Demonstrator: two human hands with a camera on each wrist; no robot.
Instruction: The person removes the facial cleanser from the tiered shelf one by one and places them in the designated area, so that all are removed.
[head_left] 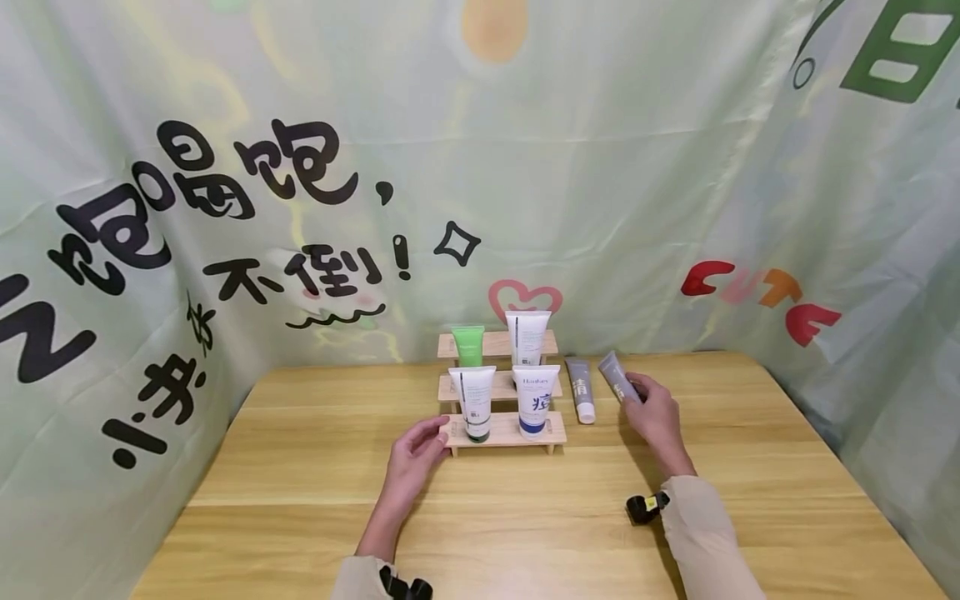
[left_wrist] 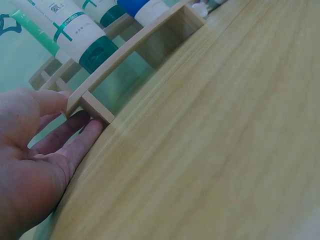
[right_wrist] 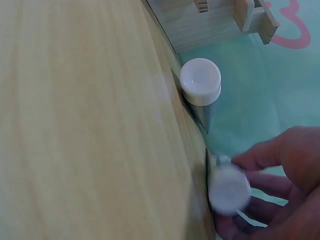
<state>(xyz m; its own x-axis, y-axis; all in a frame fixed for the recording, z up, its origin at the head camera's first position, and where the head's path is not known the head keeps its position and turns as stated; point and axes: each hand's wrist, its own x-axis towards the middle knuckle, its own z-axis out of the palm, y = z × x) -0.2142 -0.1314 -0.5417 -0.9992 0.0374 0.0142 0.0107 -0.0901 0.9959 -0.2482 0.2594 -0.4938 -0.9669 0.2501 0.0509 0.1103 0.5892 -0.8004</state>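
A three-tier wooden display rack (head_left: 504, 428) stands on the table. My left hand (head_left: 417, 457) grips the left end of its lowest step; in the left wrist view the thumb lies at the board's corner and the fingers reach the leg. On that step, a white tube with a dark green cap (head_left: 476, 403) and a white tube with a blue cap (head_left: 536, 402) stand cap down. Higher up are a green tube (head_left: 468, 346) and another white tube (head_left: 528, 337). My right hand (head_left: 657, 415) holds a grey squeeze tube (head_left: 617, 377) between thumb and fingers; its white cap (right_wrist: 229, 190) looks blurred.
A second grey tube (head_left: 581, 388) with a white cap lies between the rack and my right hand. Behind the wooden table (head_left: 322, 467) hangs a printed pale green curtain (head_left: 615, 200), which also runs along both sides.
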